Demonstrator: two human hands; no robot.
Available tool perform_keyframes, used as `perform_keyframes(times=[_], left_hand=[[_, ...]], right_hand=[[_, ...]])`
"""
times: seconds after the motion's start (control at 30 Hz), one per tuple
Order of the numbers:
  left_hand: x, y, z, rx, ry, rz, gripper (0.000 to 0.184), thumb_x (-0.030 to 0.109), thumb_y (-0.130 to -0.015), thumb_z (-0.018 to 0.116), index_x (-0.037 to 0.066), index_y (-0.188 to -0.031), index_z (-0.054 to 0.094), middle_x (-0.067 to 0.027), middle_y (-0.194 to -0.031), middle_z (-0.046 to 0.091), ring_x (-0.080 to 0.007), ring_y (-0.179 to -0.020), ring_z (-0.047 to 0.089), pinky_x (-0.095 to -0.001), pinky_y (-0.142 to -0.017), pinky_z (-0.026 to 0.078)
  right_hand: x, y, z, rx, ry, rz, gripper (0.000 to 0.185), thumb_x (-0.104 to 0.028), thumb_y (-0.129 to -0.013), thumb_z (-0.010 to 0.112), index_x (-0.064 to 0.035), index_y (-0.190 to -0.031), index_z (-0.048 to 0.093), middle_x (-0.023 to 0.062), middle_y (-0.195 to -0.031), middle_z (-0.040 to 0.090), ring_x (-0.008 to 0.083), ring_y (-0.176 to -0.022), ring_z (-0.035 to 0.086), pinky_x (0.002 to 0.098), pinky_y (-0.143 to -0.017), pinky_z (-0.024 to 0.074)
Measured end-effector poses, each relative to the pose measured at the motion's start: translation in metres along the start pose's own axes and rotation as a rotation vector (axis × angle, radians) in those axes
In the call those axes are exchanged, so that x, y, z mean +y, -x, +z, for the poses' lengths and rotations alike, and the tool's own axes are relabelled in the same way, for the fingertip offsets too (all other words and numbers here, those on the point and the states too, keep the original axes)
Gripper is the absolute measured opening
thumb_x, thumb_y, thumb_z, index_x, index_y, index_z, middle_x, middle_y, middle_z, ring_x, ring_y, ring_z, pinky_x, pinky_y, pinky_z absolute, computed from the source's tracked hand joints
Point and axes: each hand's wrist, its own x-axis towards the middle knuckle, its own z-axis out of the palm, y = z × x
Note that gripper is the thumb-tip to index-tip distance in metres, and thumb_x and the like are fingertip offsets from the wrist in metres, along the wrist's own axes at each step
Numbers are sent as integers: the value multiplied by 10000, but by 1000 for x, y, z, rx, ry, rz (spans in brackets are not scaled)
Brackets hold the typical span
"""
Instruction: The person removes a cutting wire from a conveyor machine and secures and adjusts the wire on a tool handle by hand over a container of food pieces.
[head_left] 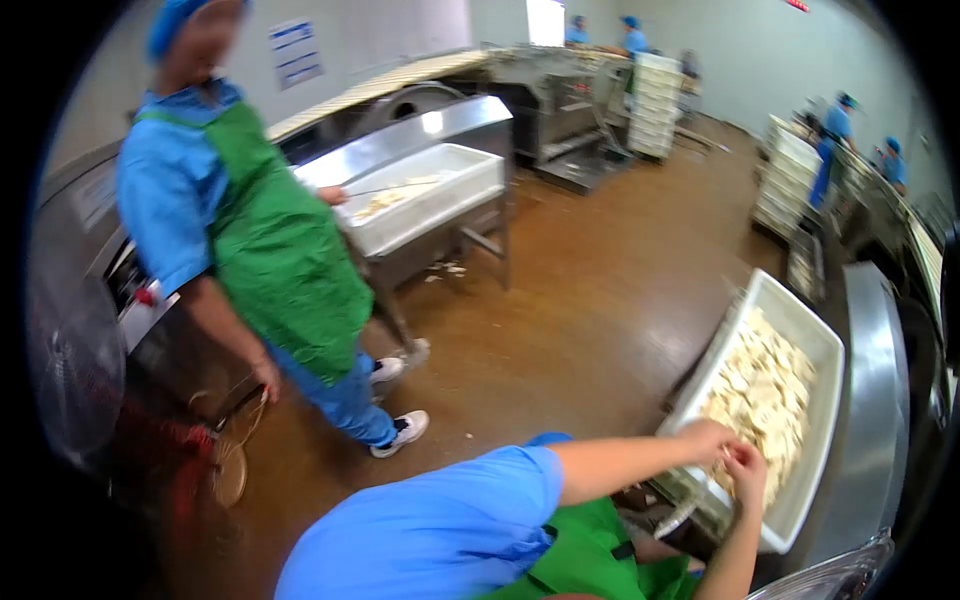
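My left hand (706,441) and my right hand (746,468) meet over the near end of a long white tub (822,400). Both have their fingers drawn in and pressed close together. Anything between the fingertips is too small and blurred to make out. Below and beyond my hands, many pale cream, flat, irregular pieces (765,385) lie heaped in the tub. Beside the tub's near left corner is a shiny metal part (676,516).
A co-worker in a green apron (280,260) stands at left, one hand at another white tub (430,215). Curved metal panels (875,400) flank my tub at right. Stacked white crates (655,105) and more crates (787,180) stand farther back. Scraps lie on the brown floor (570,290).
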Motion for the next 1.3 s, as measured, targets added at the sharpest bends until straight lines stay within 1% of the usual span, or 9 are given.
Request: perform_keyframes(times=[0.07, 0.13, 0.33, 0.43, 0.53, 0.67, 0.73, 1.07, 1.3], left_hand=[[7, 2, -8, -22, -62, -20, 190, 181, -747, 668, 89, -914, 674, -132, -867, 681, -323, -843, 646, -408, -752, 495], [8, 4, -9, -3, -91, -42, 173, 179, -742, 668, 85, -887, 672, -134, -854, 679, -324, -833, 646, -412, -746, 494], [6, 6, -7, 23, -88, 3, 121, 164, -757, 659, 74, -838, 651, -131, -826, 661, -329, -813, 630, -422, -716, 482], [7, 7, -7, 59, -59, 38, 124, 158, -760, 661, 77, -853, 650, -130, -821, 664, -323, -802, 634, -422, -704, 484], [11, 6, -9, 42, -64, -39, 125, 153, -756, 666, 76, -853, 650, -132, -813, 666, -323, -791, 637, -423, -697, 484], [9, 6, -10, 66, -80, -27, 105, 143, -754, 664, 72, -830, 653, -136, -791, 664, -326, -779, 638, -426, -688, 483], [8, 6, -4, 52, -82, -11, 98, 136, -747, 664, 66, -815, 656, -139, -780, 663, -325, -774, 640, -428, -684, 483], [1, 1, 3, 31, -167, 0, 79, 117, -693, 631, 73, -729, 687, -146, -738, 662, -335, -723, 641, -426, -666, 494], [5, 3, -1, 3, -173, -6, 84, 112, -661, 635, 65, -686, 699, -163, -701, 650, -330, -685, 638, -419, -639, 492]], right_hand=[[17, -8, -4, -23, -110, -25, 277, 24, -779, 694, -10, -1042, 615, 1, -808, 597, 71, -684, 536, 198, -591, 440], [22, -12, -8, -37, -78, 3, 276, 38, -793, 667, -2, -1050, 574, 16, -814, 601, 79, -670, 551, 199, -582, 457], [22, -12, -7, -17, -94, 57, 202, 23, -815, 648, -10, -998, 568, 26, -798, 608, 77, -642, 558, 191, -553, 453], [17, -8, -5, 7, -61, 50, 122, -27, -851, 632, -25, -960, 579, 15, -761, 616, 67, -623, 561, 184, -539, 444], [13, -5, -4, 35, -25, 73, 90, -36, -851, 635, -40, -930, 593, 4, -757, 618, 63, -637, 569, 180, -534, 439], [14, -8, 0, 73, -14, 72, 76, -35, -846, 638, -47, -911, 600, -4, -751, 618, 61, -631, 568, 178, -525, 433], [16, -5, -3, 47, 3, 0, 77, -39, -839, 644, -40, -908, 610, -2, -749, 619, 61, -611, 561, 178, -514, 428], [9, -2, -1, 92, 97, 34, 34, -46, -814, 648, -28, -834, 628, 8, -708, 626, 65, -594, 560, 188, -510, 428], [13, -4, -2, 101, 86, 84, 64, -59, -803, 661, -13, -815, 618, 27, -704, 627, 76, -579, 564, 198, -492, 438]])
